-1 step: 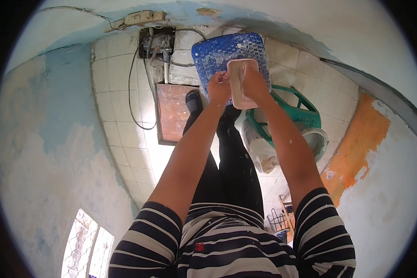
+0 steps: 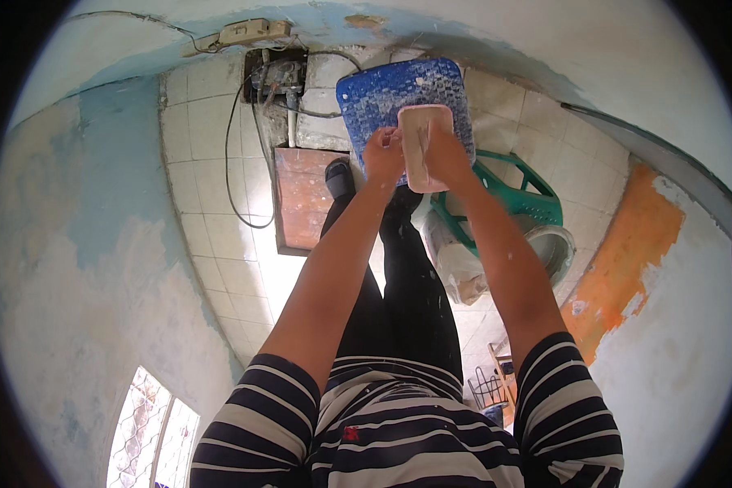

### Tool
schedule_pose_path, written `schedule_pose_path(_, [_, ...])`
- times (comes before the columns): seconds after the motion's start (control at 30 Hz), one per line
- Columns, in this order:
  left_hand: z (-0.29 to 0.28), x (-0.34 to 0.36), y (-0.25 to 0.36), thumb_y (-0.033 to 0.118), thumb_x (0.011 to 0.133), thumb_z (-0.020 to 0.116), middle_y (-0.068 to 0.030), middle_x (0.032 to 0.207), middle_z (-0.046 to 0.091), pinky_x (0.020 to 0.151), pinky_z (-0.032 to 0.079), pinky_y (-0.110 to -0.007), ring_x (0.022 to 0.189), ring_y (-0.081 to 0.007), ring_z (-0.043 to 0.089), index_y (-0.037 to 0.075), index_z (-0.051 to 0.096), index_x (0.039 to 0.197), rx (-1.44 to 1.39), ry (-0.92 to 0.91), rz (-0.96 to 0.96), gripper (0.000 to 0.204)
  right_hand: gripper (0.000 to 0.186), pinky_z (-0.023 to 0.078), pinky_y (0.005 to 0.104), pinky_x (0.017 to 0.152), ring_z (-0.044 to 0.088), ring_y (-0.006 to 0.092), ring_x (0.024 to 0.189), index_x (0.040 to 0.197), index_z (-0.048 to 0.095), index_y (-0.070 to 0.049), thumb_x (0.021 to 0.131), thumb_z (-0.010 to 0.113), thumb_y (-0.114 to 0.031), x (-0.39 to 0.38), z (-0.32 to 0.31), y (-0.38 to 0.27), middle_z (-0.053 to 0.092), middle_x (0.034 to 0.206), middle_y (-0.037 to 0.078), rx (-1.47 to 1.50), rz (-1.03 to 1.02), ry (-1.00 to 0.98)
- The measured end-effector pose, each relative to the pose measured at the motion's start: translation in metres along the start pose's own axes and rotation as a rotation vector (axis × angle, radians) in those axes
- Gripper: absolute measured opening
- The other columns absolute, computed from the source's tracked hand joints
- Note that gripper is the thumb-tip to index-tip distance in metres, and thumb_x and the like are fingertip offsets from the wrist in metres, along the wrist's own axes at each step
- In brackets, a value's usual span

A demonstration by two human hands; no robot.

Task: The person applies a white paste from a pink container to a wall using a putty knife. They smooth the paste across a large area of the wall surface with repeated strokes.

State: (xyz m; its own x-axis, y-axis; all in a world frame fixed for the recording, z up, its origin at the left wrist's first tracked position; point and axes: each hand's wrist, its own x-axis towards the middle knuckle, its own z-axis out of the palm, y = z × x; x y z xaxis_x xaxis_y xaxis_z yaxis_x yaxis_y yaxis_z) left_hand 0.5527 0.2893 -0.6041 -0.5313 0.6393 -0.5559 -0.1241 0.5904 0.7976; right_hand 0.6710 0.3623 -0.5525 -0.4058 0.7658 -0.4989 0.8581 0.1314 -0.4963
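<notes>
My right hand [image 2: 449, 154] is closed round the middle of a flat pink-beige rectangular float [image 2: 416, 167] with rounded corners and a paler rim. A narrow grey ridge, perhaps its handle, shows beside the fingers. At the float's left edge is my left hand [image 2: 382, 153], its fingers curled together; whether they pinch anything small is hidden. Beneath both hands lies a blue, rectangular, seat-like surface [image 2: 366, 93] smeared with white. Its legs, if any, do not show.
A green plastic stool [image 2: 537, 191] lies tipped at the right, beside a cloudy tub [image 2: 557, 248]. Left of my feet are a reddish-brown board [image 2: 309, 211] and a dirty pump-like machine [image 2: 281, 77] in a floor recess. A dark cable [image 2: 229, 179] loops over the tiles.
</notes>
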Motion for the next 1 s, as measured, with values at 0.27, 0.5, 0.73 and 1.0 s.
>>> schedule_pose_path(0.27, [0.002,-0.017,0.022,0.025,0.091,0.059,-0.011,0.082,0.068,0.068,0.05,-0.034,0.074,-0.0201,0.065,0.004,0.067,0.098,0.166,0.098,0.033,0.023,0.046,0.049,0.0527,0.078,0.062,0.0471,0.09,0.118,0.044,0.0,0.077,0.06,-0.009,0.015,-0.025,0.012,0.063,0.095,0.03,-0.035,0.035,0.003])
schedule_pose_path(0.5, [0.011,-0.02,0.028,0.023,0.091,0.058,-0.0127,0.084,0.068,0.069,0.05,-0.035,0.077,-0.0217,0.066,0.003,0.066,0.098,0.169,0.136,0.055,0.022,0.043,0.051,0.0507,0.08,0.064,0.0431,0.093,0.115,0.045,0.0,0.078,0.062,-0.011,-0.002,-0.015,0.027,0.064,0.096,0.028,-0.186,0.004,-0.224])
schedule_pose_path(0.73, [0.011,-0.019,0.024,0.023,0.09,0.059,-0.0135,0.082,0.069,0.068,0.05,-0.036,0.074,-0.024,0.067,0.003,0.066,0.098,0.142,0.125,0.023,0.022,0.042,0.049,0.0536,0.076,0.062,0.0476,0.088,0.112,0.042,-0.002,0.075,0.061,-0.008,0.009,-0.032,0.011,0.063,0.091,0.03,-0.038,0.043,0.161])
schedule_pose_path(1.0, [0.018,-0.025,0.037,0.021,0.086,0.062,-0.0138,0.084,0.07,0.072,0.052,-0.037,0.078,-0.0263,0.069,0.004,0.068,0.095,0.243,0.058,0.098,0.02,0.037,0.048,0.0536,0.078,0.061,0.0483,0.09,0.109,0.043,0.001,0.075,0.058,-0.004,-0.012,-0.008,0.04,0.063,0.093,0.029,-0.008,-0.216,0.197])
